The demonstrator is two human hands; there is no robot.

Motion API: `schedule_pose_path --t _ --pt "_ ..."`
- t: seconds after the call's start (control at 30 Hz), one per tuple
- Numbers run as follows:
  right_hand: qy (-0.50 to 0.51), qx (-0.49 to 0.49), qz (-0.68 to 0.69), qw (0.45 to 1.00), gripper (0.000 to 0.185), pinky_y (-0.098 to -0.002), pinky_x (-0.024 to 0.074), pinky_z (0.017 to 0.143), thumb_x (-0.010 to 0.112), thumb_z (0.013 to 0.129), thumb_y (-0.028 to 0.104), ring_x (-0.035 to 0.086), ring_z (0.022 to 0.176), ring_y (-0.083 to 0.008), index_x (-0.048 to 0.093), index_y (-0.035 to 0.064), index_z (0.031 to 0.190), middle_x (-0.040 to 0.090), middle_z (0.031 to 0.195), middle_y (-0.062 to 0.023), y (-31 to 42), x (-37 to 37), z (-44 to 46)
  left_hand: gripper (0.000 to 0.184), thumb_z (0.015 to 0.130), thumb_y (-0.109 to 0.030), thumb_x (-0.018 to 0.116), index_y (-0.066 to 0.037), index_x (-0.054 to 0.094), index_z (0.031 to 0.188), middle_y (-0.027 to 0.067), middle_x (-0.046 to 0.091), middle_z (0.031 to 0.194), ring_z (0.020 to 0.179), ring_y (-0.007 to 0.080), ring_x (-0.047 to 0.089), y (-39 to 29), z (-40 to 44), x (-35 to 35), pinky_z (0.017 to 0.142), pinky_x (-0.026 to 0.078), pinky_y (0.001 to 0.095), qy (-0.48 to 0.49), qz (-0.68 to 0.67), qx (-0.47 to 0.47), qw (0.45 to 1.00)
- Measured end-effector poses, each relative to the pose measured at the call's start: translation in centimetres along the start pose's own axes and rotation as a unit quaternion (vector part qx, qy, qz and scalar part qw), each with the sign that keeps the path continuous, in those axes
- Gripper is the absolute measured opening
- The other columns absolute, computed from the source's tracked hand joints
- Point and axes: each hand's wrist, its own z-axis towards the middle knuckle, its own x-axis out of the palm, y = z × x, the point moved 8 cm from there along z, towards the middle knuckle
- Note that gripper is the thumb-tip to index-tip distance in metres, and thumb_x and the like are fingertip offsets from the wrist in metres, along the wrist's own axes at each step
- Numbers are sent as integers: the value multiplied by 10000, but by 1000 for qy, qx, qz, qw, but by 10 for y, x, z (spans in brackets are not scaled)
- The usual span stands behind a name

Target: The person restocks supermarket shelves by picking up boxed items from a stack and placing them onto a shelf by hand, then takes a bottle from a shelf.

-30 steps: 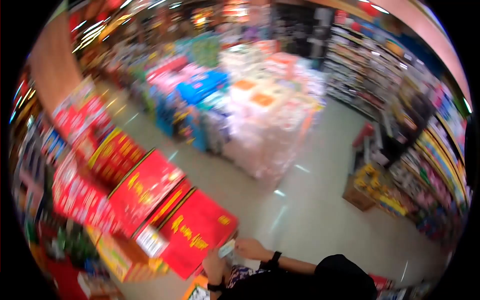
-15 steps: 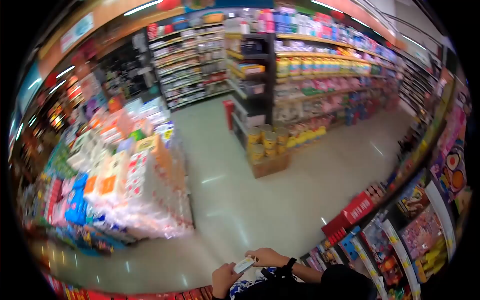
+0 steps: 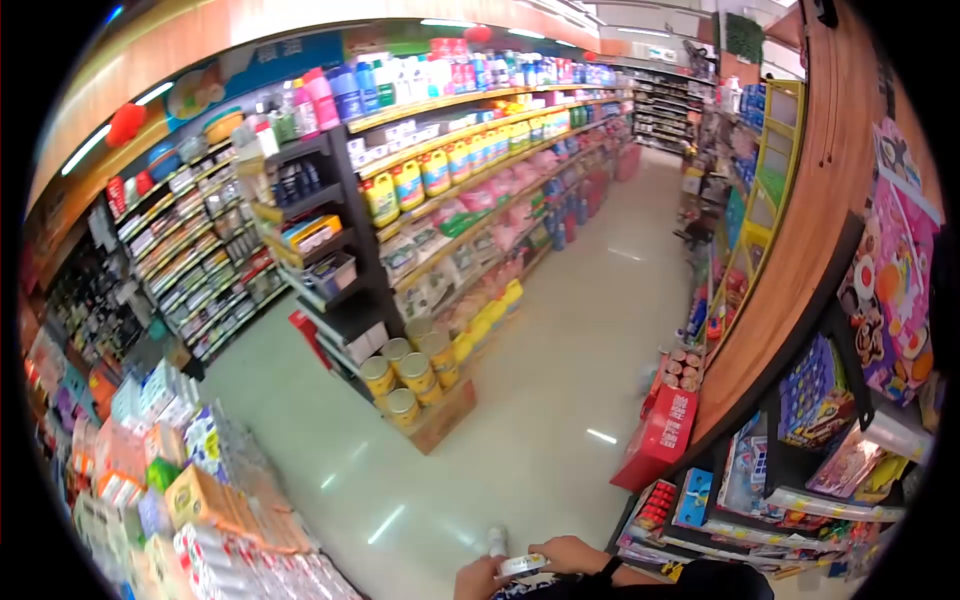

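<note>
At the lower edge of the head view, the left hand (image 3: 480, 579) and the right hand (image 3: 568, 556) grip opposite ends of a small white pack (image 3: 522, 566), which is held between them above the pale floor (image 3: 500, 465). To the right, a red box (image 3: 660, 432) stands near low shelves (image 3: 745, 527) of packaged goods. Farther forward, yellow tins (image 3: 415, 372) occupy a cardboard tray (image 3: 448, 415); wrapped packs (image 3: 240, 515) are stacked at lower left.

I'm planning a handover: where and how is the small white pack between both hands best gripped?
Probably pinch the small white pack by its exposed middle, coming from the far side: the left hand and right hand hold its opposite ends.
</note>
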Motion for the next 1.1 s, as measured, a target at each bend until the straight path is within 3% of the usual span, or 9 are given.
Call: schedule_pose_path --t 0.07,0.17,0.3,0.53,0.57,0.67,0.7,0.8,1.1 --pt "22 19 -57 998 405 -496 551 809 667 928 303 699 947 -401 653 201 1320 740 1003 -163 -14 -26 28 383 844 -373 761 -133 730 1142 171 712 962 867 411 682 0 61 -19 742 548 493 69 12 29 997" --pt "-63 26 -46 997 320 -498 551 779 669 914 301 700 904 -405 686 171 1206 726 936 -180 -41 -90 73 331 849 -414 766 -141 702 1024 106 697 912 872 341 702 -16 153 -56 720 547 463 139 19 46 989" --pt "-135 103 6 985 354 -475 556 807 739 883 343 703 944 -380 682 143 1170 735 993 -159 -64 -151 86 312 882 -374 743 -143 682 1084 105 694 946 895 345 699 -49 246 -88 744 550 455 219 14 114 969" --pt "-173 164 61 969 402 -476 557 859 752 862 357 708 982 -384 705 148 1202 745 1031 -174 -167 -186 120 320 901 -374 734 -152 676 1123 114 719 980 937 353 702 -51 388 -18 775 555 451 325 35 224 918" --pt "-177 162 49 970 398 -480 557 856 749 861 354 709 976 -386 703 147 1198 745 1031 -173 -186 -197 131 315 842 -349 758 -130 728 1066 174 727 941 893 403 697 -49 412 -7 752 552 489 249 -16 255 934" --pt "-191 179 24 965 377 -490 556 846 740 861 343 711 958 -392 698 143 1178 744 1022 -168 -243 -249 149 314 870 -344 744 -114 720 1083 173 726 927 887 397 703 -53 498 35 769 559 464 269 10 291 918" --pt "-204 189 22 960 365 -491 556 842 736 862 339 711 951 -394 698 142 1168 743 1014 -166 -254 -285 154 338 900 -389 730 -150 690 1134 119 730 987 946 355 706 -73 530 33 781 559 461 342 62 300 888" --pt "-274 194 21 942 333 -469 565 808 737 859 328 706 919 -380 698 145 1134 720 975 -137 -283 -386 176 336 905 -359 728 -157 706 1173 108 728 968 920 347 709 -133 627 -13 764 568 456 264 50 339 902" --pt "-316 219 -59 921 370 -433 559 812 766 871 337 687 955 -322 714 148 1184 679 1002 -93 -392 -595 225 344 912 -270 724 -149 664 1229 97 691 989 898 341 701 -208 834 -20 757 560 443 215 -14 271 938"
